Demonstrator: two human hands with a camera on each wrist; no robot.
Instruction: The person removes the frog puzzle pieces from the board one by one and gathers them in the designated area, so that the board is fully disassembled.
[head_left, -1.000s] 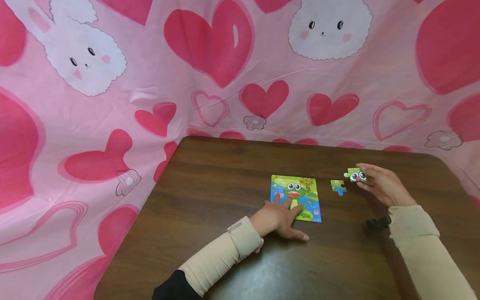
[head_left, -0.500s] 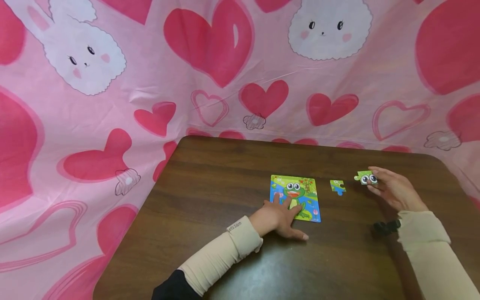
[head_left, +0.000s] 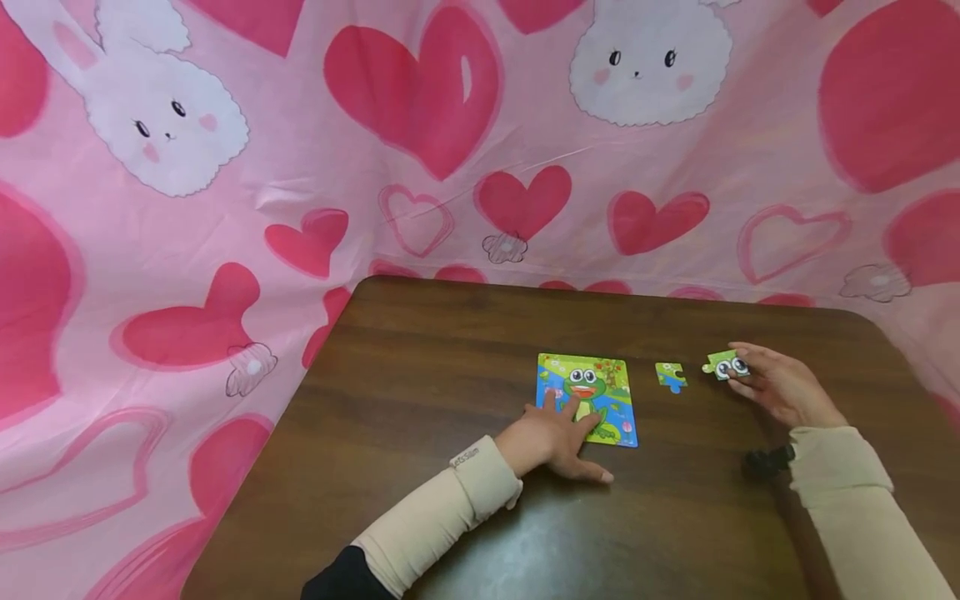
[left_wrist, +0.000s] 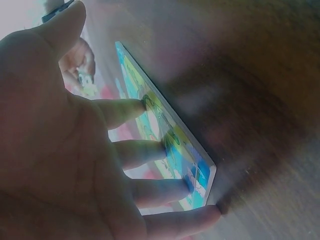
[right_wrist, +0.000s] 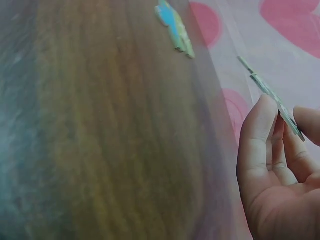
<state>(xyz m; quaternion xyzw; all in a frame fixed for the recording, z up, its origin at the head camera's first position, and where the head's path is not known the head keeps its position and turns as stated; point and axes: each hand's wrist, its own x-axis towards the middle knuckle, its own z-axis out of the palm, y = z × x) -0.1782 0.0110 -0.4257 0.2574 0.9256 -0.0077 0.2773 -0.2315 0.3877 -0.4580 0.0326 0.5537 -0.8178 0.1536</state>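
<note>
Under the left fingers (left_wrist: 142, 154): the frog board (head_left: 618, 387), flat on the desk (head_left: 420, 375). Those fingers are spread, tips resting over its lower left part, thumb sticking out past the near edge.
Between the right fingers (right_wrist: 256, 135) and thumb: the eye piece (head_left: 724, 365), pinched by one side, knob poking out to the left, held up off the desk.
Just left of the right fingers: a loose piece (head_left: 670, 375), green and blue, lying flat, so it's between the two hands.
What could bite you: the pinch only has one side, so if it loosens or the knob catches on something, the eye piece could twist or drop. A low sweep left could bump the loose piece too. And lopsided pressure from the left fingers might make the frog board skid, I reckon.
Containers: closest thing is the frog board under the left fingers. Could be a shallow tray with pieces in it, honestly can't tell.
</note>
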